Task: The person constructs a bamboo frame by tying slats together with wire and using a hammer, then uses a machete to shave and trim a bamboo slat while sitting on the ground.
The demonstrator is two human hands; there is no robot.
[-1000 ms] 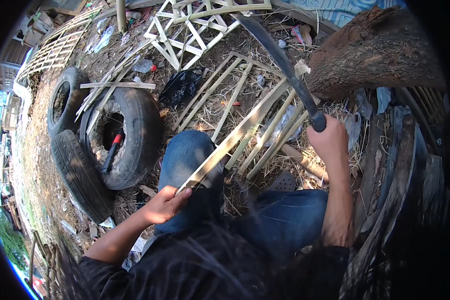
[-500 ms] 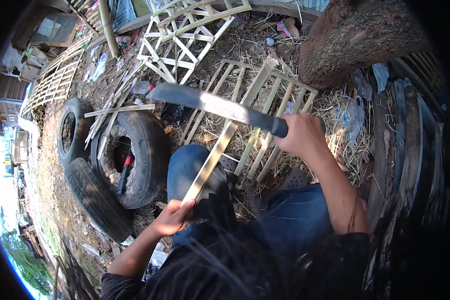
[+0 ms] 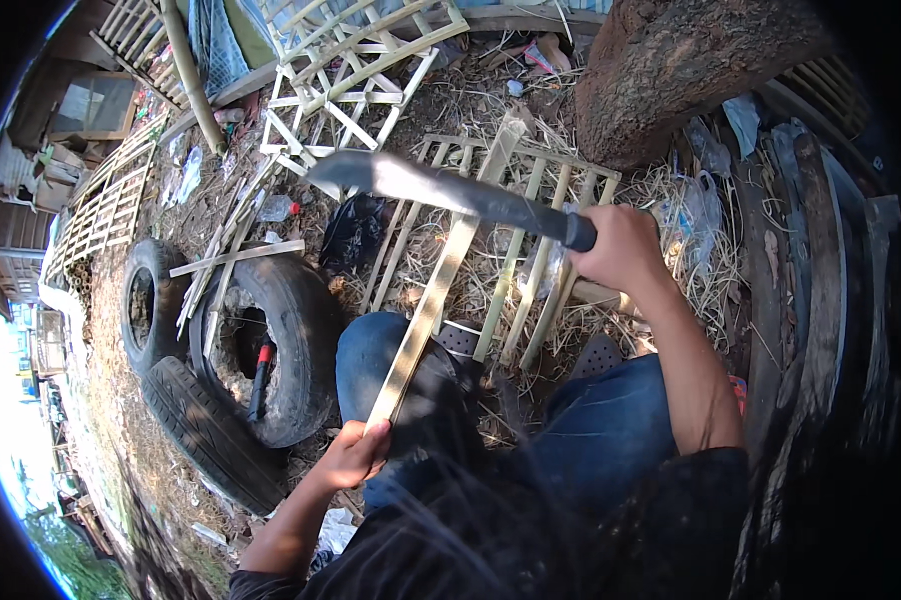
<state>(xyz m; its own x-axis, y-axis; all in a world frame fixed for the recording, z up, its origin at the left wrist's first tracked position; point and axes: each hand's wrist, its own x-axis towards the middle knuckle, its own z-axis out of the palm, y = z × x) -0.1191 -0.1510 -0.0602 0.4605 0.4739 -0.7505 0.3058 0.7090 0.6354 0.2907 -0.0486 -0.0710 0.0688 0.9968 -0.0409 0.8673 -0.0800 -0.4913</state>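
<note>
My left hand (image 3: 354, 455), at lower centre, is closed round the near end of a long flat bamboo slat (image 3: 418, 335). The slat slants away past my left knee, and its far part lies over a bamboo frame (image 3: 516, 238) on the ground. At right of centre, my right hand (image 3: 619, 248) is closed round the handle of a machete. The machete's dark, wide blade (image 3: 451, 196) points left and crosses above the slat; whether it touches cannot be told.
Old tyres (image 3: 316, 330) are grouped at left, with a red-and-black tool (image 3: 262, 380) inside one and thin strips leaning on it. Bamboo lattice (image 3: 356, 95) stands at the back. A tree trunk (image 3: 661, 85) rises at back right. Shavings (image 3: 681, 240) and plastic litter cover the ground.
The view has turned slightly. My right hand and the machete have shifted a little up and to the right in the picture. My left hand keeps its grip on the slat.
</note>
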